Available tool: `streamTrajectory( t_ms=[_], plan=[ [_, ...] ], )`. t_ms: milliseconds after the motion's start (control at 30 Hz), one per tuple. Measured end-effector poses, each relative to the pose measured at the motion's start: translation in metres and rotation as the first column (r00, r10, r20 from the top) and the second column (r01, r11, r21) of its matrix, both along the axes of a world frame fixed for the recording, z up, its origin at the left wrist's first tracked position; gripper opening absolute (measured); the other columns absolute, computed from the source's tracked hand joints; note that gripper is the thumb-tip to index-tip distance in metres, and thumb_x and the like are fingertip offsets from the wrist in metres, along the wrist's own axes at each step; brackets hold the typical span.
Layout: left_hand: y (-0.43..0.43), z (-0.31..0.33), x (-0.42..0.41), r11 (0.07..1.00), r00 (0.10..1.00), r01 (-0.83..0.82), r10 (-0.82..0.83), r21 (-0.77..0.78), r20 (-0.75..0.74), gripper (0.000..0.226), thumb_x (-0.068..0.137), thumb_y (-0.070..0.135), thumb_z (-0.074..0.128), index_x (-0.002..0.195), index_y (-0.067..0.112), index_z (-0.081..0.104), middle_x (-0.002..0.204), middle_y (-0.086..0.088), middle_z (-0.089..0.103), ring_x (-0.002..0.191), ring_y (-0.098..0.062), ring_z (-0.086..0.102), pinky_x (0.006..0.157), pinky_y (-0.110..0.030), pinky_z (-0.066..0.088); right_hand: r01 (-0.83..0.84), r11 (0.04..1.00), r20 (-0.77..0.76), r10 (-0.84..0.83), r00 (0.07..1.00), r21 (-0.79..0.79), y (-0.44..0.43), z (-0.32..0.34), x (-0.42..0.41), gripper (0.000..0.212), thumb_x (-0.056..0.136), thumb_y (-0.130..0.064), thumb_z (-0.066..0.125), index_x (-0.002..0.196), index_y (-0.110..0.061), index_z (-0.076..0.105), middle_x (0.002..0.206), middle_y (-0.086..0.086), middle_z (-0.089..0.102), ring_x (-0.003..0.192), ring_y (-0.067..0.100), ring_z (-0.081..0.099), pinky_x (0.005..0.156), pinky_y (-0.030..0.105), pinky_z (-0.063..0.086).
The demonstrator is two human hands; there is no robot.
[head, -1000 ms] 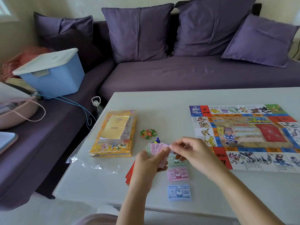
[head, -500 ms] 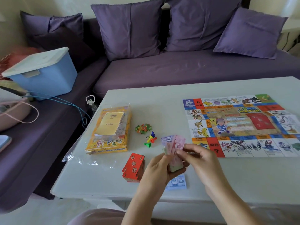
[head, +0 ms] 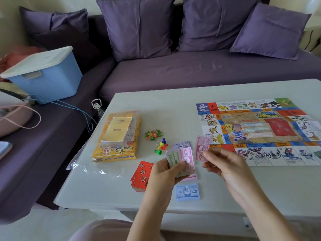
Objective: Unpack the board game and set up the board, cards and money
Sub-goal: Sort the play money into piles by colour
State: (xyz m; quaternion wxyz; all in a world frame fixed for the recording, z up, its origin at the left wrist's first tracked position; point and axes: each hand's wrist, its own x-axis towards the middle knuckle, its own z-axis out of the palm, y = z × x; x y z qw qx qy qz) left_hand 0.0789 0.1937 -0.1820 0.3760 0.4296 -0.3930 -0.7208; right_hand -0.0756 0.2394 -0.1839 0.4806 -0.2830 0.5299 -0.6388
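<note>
My left hand (head: 165,173) grips a fanned stack of play money (head: 182,158), pink, green and purple notes. A single pink note (head: 201,148) is pinched in my right hand (head: 224,162), just right of the stack and apart from it. Below the stack on the white table (head: 173,105) lies a pile of blue 500 notes (head: 187,191). Partly under my left wrist sits a deck of red cards (head: 141,174). The game board (head: 260,131) lies unfolded at the right.
The yellow game box (head: 118,136) with a booklet on top lies on clear plastic wrap at the left. Small green and orange tokens (head: 153,134), coloured pawns (head: 161,147) and a die sit between box and hands. A blue lidded bin (head: 45,75) stands on the purple sofa.
My right hand has drawn one pink note off the stack and moved it to the right. The stack in my left hand is fanned wider. The camera view shifted slightly.
</note>
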Motion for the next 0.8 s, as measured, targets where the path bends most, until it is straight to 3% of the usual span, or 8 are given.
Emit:
streamTrajectory(
  t_ms=[267, 333, 467, 600, 800],
  plan=[
    [-0.003, -0.001, 0.003, 0.997, 0.995, -0.017, 0.024, -0.07, 0.101, 0.013, 0.084, -0.001, 0.064, 0.095, 0.003, 0.067, 0.086, -0.014, 0.074, 0.079, -0.026, 0.072, 0.065, -0.026, 0.058, -0.092, 0.995, -0.226, 0.1, 0.969, 0.045, 0.003, 0.001, -0.008, 0.007, 0.092, 0.0, 0.056, 0.089, -0.004, 0.06, 0.067, -0.001, 0.065, 0.062, 0.021, 0.066, 0.052, 0.022, 0.052],
    [-0.004, 0.0, 0.005, 0.996, 0.994, -0.012, 0.021, -0.084, 0.105, 0.013, 0.081, -0.002, 0.066, 0.094, 0.003, 0.067, 0.085, -0.014, 0.074, 0.077, -0.026, 0.072, 0.064, -0.025, 0.058, -0.138, 0.989, -0.393, 0.149, 0.908, 0.054, 0.005, 0.004, -0.014, 0.016, 0.091, 0.002, 0.057, 0.089, -0.01, 0.066, 0.07, -0.002, 0.068, 0.064, 0.012, 0.063, 0.057, 0.017, 0.048],
    [-0.006, 0.003, 0.009, 0.986, 0.975, 0.075, -0.041, -0.15, 0.219, 0.016, 0.077, 0.003, 0.072, 0.092, 0.004, 0.067, 0.082, -0.008, 0.075, 0.077, -0.023, 0.073, 0.067, -0.027, 0.059, -0.237, 0.966, -0.641, 0.244, 0.728, 0.099, 0.01, 0.016, -0.019, 0.027, 0.092, -0.006, 0.057, 0.091, -0.028, 0.073, 0.087, -0.023, 0.069, 0.081, -0.007, 0.061, 0.071, 0.005, 0.041],
    [-0.004, 0.003, 0.009, 0.958, 0.916, 0.209, -0.121, -0.197, 0.384, 0.015, 0.075, 0.01, 0.076, 0.087, 0.011, 0.069, 0.081, -0.002, 0.075, 0.075, -0.019, 0.073, 0.068, -0.028, 0.059, -0.157, 0.984, -0.689, 0.172, 0.704, 0.085, 0.012, 0.017, -0.017, 0.027, 0.084, -0.009, 0.07, 0.089, -0.035, 0.07, 0.08, -0.017, 0.066, 0.066, 0.006, 0.058, 0.062, 0.01, 0.043],
    [-0.003, 0.002, 0.01, 0.95, 0.892, 0.233, -0.123, -0.209, 0.436, 0.011, 0.078, 0.014, 0.074, 0.078, 0.025, 0.071, 0.076, 0.001, 0.075, 0.067, -0.012, 0.069, 0.065, -0.023, 0.058, -0.092, 0.994, -0.722, 0.11, 0.683, 0.064, 0.012, 0.014, -0.017, 0.022, 0.073, -0.011, 0.08, 0.074, -0.031, 0.071, 0.07, -0.013, 0.068, 0.059, 0.002, 0.056, 0.059, 0.012, 0.043]
  ],
)
